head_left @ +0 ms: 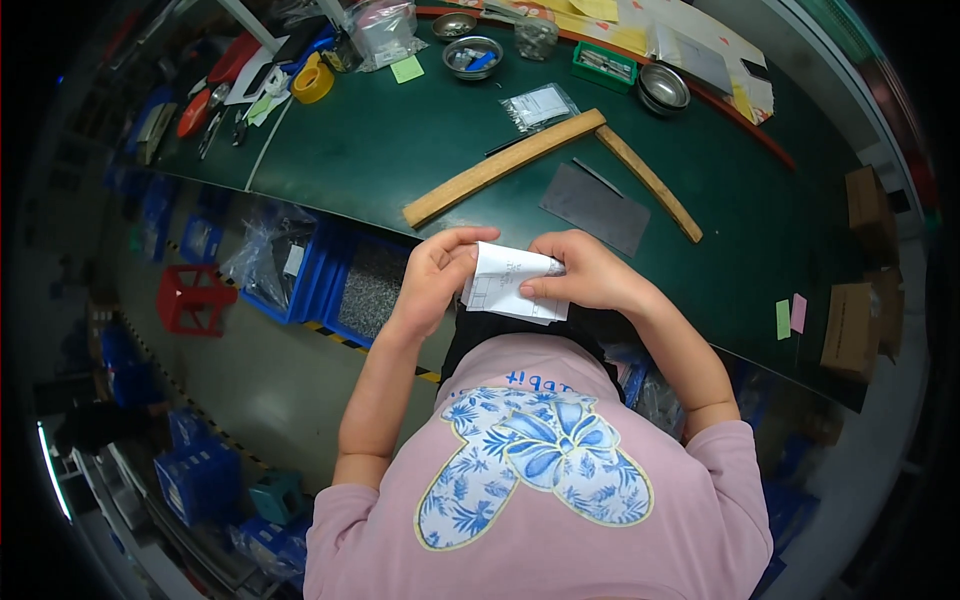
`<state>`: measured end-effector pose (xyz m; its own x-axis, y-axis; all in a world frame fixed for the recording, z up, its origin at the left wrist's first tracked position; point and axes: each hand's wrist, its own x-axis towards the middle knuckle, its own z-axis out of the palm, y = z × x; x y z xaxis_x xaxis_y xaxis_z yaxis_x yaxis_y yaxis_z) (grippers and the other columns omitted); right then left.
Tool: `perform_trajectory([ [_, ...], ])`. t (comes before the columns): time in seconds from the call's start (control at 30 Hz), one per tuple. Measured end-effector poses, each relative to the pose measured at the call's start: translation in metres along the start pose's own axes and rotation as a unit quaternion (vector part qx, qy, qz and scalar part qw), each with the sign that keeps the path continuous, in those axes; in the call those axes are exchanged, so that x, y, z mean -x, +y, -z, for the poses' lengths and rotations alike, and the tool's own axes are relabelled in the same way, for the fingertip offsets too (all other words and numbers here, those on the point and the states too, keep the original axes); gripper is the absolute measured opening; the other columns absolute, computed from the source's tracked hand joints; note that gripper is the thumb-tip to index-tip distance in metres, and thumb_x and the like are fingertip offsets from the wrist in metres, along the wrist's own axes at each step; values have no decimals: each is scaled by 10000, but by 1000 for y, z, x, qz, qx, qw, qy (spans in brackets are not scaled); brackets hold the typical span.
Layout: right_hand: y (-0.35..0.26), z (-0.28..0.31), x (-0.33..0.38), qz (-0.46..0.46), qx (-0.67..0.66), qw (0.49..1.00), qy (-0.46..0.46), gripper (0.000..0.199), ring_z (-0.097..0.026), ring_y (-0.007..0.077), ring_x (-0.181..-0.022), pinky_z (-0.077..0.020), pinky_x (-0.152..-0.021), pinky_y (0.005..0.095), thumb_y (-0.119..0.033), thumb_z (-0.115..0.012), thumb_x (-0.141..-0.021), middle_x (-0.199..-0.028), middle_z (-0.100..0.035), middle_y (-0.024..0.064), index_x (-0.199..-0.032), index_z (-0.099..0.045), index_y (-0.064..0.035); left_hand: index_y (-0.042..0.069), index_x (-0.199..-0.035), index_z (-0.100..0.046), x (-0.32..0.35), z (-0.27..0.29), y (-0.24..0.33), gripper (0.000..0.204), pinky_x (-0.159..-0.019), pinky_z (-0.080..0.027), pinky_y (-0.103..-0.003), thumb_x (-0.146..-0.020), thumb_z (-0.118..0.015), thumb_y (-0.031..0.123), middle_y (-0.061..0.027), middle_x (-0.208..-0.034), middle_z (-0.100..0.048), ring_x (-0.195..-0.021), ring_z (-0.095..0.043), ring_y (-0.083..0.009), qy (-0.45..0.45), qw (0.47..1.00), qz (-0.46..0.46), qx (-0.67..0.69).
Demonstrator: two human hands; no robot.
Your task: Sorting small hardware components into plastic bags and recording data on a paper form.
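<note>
Both of my hands hold a folded white sheet of printed paper [510,280] in front of my body, near the table's front edge. My left hand [437,280] is closed on the paper's left edge, thumb and fingers pinching it. On the opposite side my right hand [585,272] grips it, with the thumb lying across the front and the fingers behind, mostly hidden. Just beyond the paper lie a dark grey flat plate [597,208] and two wooden bars, a thicker one [505,168] and a thinner one [650,183], meeting at an angle.
Along the green table's [760,230] far side stand metal bowls [472,58], a green tray [604,66] and a clear plastic bag [540,106]. Yellow tape [312,80] lies far left. Below the left edge are blue bins [300,275] and a red stool [196,300]. Cardboard boxes [850,325] stand right.
</note>
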<state>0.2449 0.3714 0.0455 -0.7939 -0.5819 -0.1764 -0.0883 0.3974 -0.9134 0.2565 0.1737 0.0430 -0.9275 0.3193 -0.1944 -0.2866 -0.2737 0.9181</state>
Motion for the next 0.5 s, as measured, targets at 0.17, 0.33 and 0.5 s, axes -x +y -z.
perform_trajectory([
  [0.17,-3,-15,1,-7,98,993,66,269,-547,248,-621,-411,-547,338,-257,-637,-673,-659,-559,129,-726,-556,-7,-56,-951,-537,4,3,-8,191,-633,-446,-201,-815,-499,72,-102,-820,-591,-738,-564,-108,12,999,-7,-48],
  [0.33,-12,-19,5,10,183,980,80,317,-546,317,-638,-408,-549,396,-326,-590,-698,-661,-555,155,-724,-539,-15,-51,-855,-555,3,-2,-24,155,-575,-425,-193,-819,-523,96,-55,-721,-587,-651,-532,-68,71,969,-109,-210],
  [0.5,-1,-25,-4,25,190,972,138,326,-532,312,-576,-392,-503,397,-347,-504,-780,-617,-550,138,-688,-538,-36,-36,-803,-558,-7,-6,-26,146,-472,-392,-235,-817,-513,102,-89,-592,-552,-531,-509,-87,83,935,-174,-298],
])
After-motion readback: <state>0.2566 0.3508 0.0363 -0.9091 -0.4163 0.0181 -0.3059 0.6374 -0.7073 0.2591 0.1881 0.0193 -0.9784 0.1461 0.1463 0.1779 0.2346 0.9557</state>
